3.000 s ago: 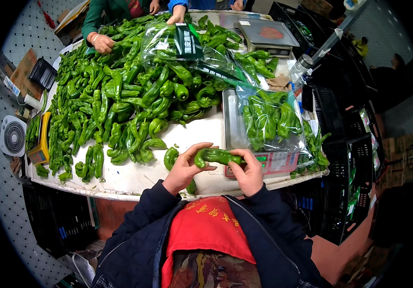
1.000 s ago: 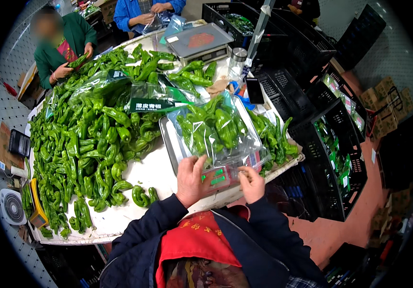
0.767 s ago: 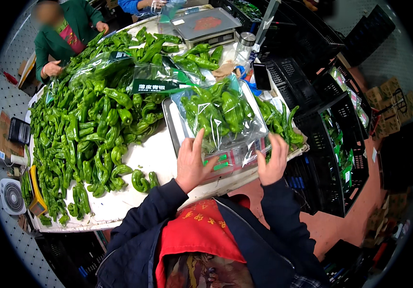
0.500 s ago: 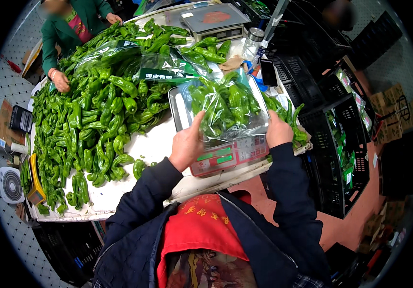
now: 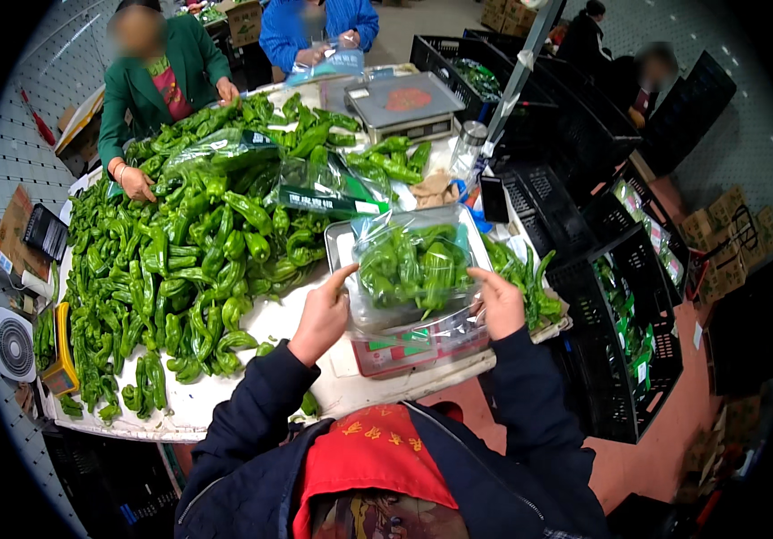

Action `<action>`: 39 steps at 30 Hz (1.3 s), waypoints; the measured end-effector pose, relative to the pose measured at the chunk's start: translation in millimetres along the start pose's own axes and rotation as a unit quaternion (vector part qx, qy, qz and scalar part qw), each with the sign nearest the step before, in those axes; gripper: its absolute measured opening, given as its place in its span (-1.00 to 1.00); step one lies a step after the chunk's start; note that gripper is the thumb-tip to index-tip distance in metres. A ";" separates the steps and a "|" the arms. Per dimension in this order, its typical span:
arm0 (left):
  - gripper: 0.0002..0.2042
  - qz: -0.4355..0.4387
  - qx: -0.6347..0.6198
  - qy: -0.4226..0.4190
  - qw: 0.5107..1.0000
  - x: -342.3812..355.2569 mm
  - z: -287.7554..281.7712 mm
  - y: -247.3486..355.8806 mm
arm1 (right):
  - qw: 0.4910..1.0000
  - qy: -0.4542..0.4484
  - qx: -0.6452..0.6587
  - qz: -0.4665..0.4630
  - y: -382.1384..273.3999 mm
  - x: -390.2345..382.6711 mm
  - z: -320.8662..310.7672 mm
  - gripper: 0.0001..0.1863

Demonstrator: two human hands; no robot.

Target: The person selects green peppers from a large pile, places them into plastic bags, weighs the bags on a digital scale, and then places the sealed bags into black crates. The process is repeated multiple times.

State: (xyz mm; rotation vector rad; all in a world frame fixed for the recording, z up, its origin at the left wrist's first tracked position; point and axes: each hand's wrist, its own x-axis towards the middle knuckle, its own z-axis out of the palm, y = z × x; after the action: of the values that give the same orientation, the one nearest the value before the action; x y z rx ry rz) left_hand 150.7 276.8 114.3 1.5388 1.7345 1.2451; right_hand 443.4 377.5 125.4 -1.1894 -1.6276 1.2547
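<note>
A clear plastic bag of green peppers (image 5: 418, 265) rests on the steel tray (image 5: 340, 247) of a scale with a red front panel (image 5: 382, 359). My left hand (image 5: 322, 310) grips the bag's left side with fingers closed and index finger along the top. On the opposite side, my right hand (image 5: 497, 307) pinches the film, index finger reaching onto the bag. A large pile of loose peppers (image 5: 189, 269) covers the table to the left, and more peppers (image 5: 539, 296) lie right of the scale. Printed empty-looking bags (image 5: 324, 198) lie on the pile.
Two co-workers, one in green (image 5: 139, 90), one in blue (image 5: 279, 31), work across the table (image 5: 265, 319). A second scale (image 5: 404, 99), glass jar (image 5: 467, 144) and phone (image 5: 494, 199) sit at the back right. Black crates (image 5: 629, 377) line the right side; a fan (image 5: 11, 346) is at left.
Three seconds ago my hands held a single pepper low near the table's front. They moved up to the bag's two sides. The bag now looks flatter and more squarely set on the tray.
</note>
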 end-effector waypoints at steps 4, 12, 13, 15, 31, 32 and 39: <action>-0.60 0.017 -0.200 -0.002 0.980 1.5 -57.5 114.6 | 0.990 0.031 0.114 -0.081 -121.1 -29.0 -6.8 -0.67; -0.74 -0.077 -0.285 -0.049 0.954 14.1 -78.3 125.3 | 0.990 -0.053 0.125 -0.033 -129.0 -36.5 -21.6 -0.65; -0.74 -0.071 -0.293 -0.037 0.953 20.0 -77.5 124.1 | 0.995 -0.025 0.075 -0.061 -132.2 -29.7 -18.7 -0.65; -0.74 -0.044 -0.317 -0.021 0.947 42.8 -72.4 118.8 | 0.987 0.002 0.150 -0.059 -130.6 -4.7 -12.6 -0.65; -0.51 -0.111 -0.095 0.032 0.989 -64.6 33.3 -64.1 | 0.995 0.088 0.034 0.025 94.2 -72.5 13.4 -0.40; -0.54 -0.129 -0.117 0.021 0.985 -66.7 31.5 -63.3 | 0.995 0.082 0.041 0.029 89.8 -76.5 11.0 -0.40; -0.84 -0.274 -0.217 -0.067 0.935 -73.3 15.5 -42.9 | 0.983 0.126 -0.133 -0.009 51.6 -104.7 -3.2 -0.59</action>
State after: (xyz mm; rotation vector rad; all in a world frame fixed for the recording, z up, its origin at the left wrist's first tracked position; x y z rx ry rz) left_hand 159.7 214.1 55.6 0.7901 1.5169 1.0978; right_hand 488.2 282.7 74.0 -1.4301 -1.6448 0.8525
